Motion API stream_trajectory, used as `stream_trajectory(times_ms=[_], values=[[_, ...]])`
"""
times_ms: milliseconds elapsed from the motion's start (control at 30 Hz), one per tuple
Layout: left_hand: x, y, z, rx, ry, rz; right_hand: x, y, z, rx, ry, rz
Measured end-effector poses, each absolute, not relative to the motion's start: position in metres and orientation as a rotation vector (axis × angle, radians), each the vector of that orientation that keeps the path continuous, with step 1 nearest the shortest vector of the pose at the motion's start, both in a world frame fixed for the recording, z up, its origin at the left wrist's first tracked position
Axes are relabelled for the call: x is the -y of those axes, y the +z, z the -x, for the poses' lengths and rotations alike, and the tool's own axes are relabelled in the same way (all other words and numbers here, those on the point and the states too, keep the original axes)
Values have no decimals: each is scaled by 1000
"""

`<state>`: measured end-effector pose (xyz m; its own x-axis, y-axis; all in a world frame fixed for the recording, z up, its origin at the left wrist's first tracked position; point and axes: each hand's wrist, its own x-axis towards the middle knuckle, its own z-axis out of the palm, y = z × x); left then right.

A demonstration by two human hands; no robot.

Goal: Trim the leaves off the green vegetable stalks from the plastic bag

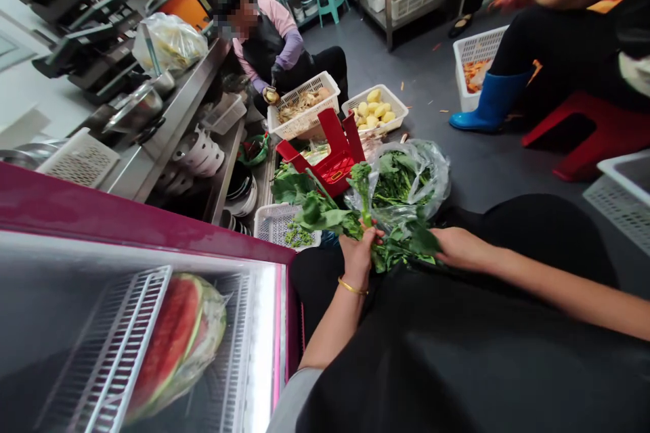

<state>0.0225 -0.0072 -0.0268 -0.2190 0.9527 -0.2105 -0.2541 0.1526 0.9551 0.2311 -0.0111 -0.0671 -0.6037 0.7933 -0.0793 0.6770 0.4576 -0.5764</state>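
Note:
My left hand (pixel 358 252), with a gold bangle at the wrist, is closed around the stem of a leafy green vegetable (pixel 361 193) with a budded top. My right hand (pixel 453 248) is closed at green leaves (pixel 420 238) just to the right; its fingertips are partly hidden. More greens lie in an open clear plastic bag (pixel 437 172) beyond my hands. A white basket (pixel 263 224) with small green pieces stands to the left of them. A red upturned stool (pixel 335 172) is behind the leaves.
A person (pixel 269 40) sits beyond a basket of peelings (pixel 305 108) and a basket of peeled potatoes (pixel 373 111). Another person in blue boots (pixel 495 100) sits at the right. An open fridge (pixel 282 352) holding cut watermelon (pixel 172 331) is close at left.

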Motion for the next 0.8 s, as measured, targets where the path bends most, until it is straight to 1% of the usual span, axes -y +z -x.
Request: stream_trajectory(times_ms=[67,100,233,300,367,467,533,600,700,800], values=[[10,-33,-23,-1406,1366,-877,-3,-63,-241,2662,870,1526],[11,-35,-24,-1448,1371,-919,-13,-54,-241,2669,883,1560],[16,-37,-33,-1445,1411,-968,-52,0,-205,2153,961,1421],[18,-34,-35,-1422,1404,-934,-59,14,-184,1912,1051,1325],[20,-29,-36,-1402,1372,-909,-54,10,-171,1689,1290,1171],[23,-23,-33,-1231,1220,-834,-37,-14,-176,1339,1636,917],[23,-20,-29,-1039,1083,-695,-31,-25,-193,1353,1751,867],[23,-18,-24,-895,963,-532,-34,-24,-210,1471,1839,871],[21,-18,-20,-782,802,-390,-49,-8,-220,1453,1849,816],[21,-17,-23,-742,771,-380,-54,5,-205,1519,1652,868]])
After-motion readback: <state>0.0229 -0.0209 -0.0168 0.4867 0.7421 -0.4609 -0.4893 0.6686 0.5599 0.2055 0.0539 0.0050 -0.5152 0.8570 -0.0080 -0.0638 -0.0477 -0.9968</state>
